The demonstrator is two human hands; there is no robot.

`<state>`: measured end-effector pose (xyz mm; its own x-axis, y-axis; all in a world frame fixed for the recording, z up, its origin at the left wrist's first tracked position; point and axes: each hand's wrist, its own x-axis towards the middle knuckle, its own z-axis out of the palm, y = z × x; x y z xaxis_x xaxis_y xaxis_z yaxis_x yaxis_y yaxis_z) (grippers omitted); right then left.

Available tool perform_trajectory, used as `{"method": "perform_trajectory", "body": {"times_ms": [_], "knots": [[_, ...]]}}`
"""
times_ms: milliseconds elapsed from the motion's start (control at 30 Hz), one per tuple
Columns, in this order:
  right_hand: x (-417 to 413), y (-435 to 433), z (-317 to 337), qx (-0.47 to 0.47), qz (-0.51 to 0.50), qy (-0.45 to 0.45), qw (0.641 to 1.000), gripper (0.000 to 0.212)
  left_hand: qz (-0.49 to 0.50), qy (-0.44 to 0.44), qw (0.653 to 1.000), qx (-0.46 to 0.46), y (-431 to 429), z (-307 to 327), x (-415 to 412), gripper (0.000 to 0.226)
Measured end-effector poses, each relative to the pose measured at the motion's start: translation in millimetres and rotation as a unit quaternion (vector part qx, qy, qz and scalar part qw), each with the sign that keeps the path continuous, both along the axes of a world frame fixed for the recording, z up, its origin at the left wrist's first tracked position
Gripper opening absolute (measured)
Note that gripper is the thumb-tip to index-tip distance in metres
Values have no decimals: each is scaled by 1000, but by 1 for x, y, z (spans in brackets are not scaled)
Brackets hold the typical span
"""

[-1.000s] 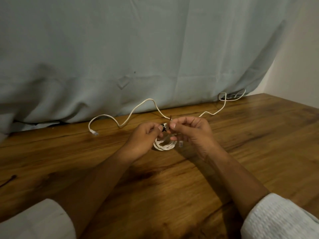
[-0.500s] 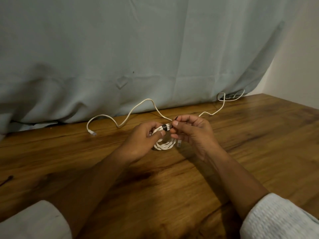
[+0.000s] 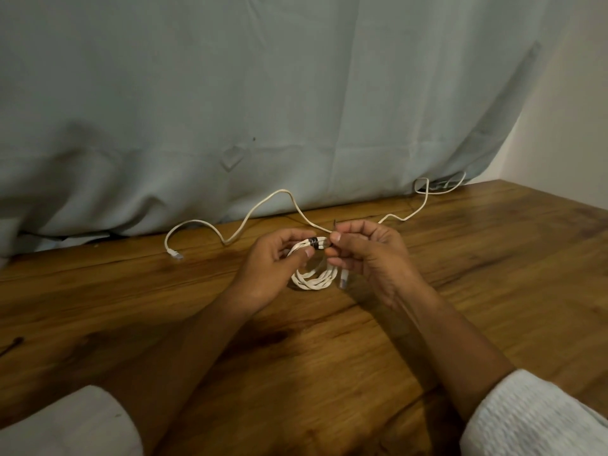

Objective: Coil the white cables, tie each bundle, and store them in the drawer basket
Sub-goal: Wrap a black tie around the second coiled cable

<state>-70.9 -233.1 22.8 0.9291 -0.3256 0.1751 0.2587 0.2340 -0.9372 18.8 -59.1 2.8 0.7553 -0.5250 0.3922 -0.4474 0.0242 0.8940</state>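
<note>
White loose cable [image 3: 225,241] snakes across the wooden table [image 3: 460,291] from ten o'clock to one o'clock of my hands, not yet coiled. My left hand [image 3: 273,268] pinches the coiled bundle [image 3: 312,279] beside its dark tie [image 3: 314,242], at the coil's twelve o'clock. My right hand [image 3: 365,255] pinches the tie's free end. I judge I'm tying; next I should cinch it snug. No drawer basket is in sight.

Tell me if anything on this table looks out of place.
One white cable sprawls uncoiled in waves across the table, beside the curtain. A thin dark strand lies stray near the left edge.
</note>
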Motion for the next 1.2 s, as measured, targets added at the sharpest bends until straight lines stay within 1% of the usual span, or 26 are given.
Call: {"method": "perform_trajectory", "body": {"times_ms": [100, 167, 233, 300, 400, 533, 600, 833, 1033, 1100, 1200], "knots": [[-2, -2, 2, -45, -2, -3, 999, 13, 3, 14, 1000, -11, 1, -1, -1, 24], [-2, -2, 4, -105, -17, -9, 994, 12, 6, 16, 1000, -16, 1, -1, -1, 24], [-2, -2, 4, -182, -41, -12, 982, 9, 14, 12, 1000, -22, -1, 1, -3, 24], [-1, -4, 4, -255, -74, -11, 964, 7, 20, 5, 999, -26, -3, 2, -5, 24], [0, -6, 5, -339, -110, -11, 934, 8, 24, -3, 999, -23, -4, 2, -7, 23], [-4, -5, 10, -459, -155, -19, 875, 9, 33, -18, 999, -14, -5, -1, -5, 20], [-5, -4, 11, -502, -165, -22, 849, 8, 38, -24, 999, -10, -6, -2, -4, 20], [-8, 0, 14, -587, -198, -17, 785, 3, 53, -39, 998, 9, -7, -4, -6, 20], [-12, 9, 19, -651, -211, -10, 729, 3, 69, -50, 996, 18, -9, -5, -7, 20], [-12, 12, 19, -663, -212, -9, 718, 4, 75, -55, 995, 22, -9, -5, -8, 21], [-12, 13, 18, -666, -213, -21, 715, 5, 79, -64, 994, 25, -9, -5, -9, 23]]}}
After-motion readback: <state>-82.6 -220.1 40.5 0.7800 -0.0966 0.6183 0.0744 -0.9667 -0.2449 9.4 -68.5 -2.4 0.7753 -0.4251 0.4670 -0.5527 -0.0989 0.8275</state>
